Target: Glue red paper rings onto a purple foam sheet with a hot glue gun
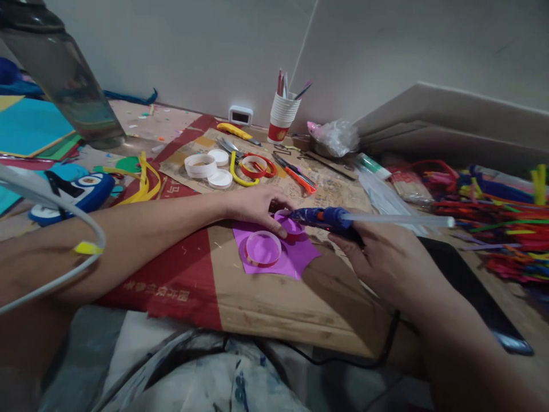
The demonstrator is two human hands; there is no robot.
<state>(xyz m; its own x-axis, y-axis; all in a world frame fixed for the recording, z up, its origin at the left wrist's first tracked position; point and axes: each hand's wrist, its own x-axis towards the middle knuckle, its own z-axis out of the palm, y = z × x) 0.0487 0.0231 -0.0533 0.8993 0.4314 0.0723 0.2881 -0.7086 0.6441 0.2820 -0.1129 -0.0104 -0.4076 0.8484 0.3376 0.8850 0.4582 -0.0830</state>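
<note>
My right hand (381, 254) is wrapped around a blue hot glue gun (323, 217), with a long translucent glue stick (398, 220) jutting from its back end. The gun's nozzle points left, at a small paper ring (294, 227) standing on a purple sheet (291, 263). Thumb and fingers of my left hand (255, 209) curl around that ring's left side, steadying it. A second paper ring (263, 249), pale with a red lower edge, stands on the same sheet just in front. Where the nozzle meets the ring is partly hidden.
Behind lie white paper rings (201, 166), scissors (229, 147), an orange utility knife (300, 176) and a stack of paper cups (282, 117) holding pens. A tall water bottle (72, 86) stands left. Pipe cleaners (506, 217) and a black phone (472, 292) lie right. A cord (343, 360) hangs in front.
</note>
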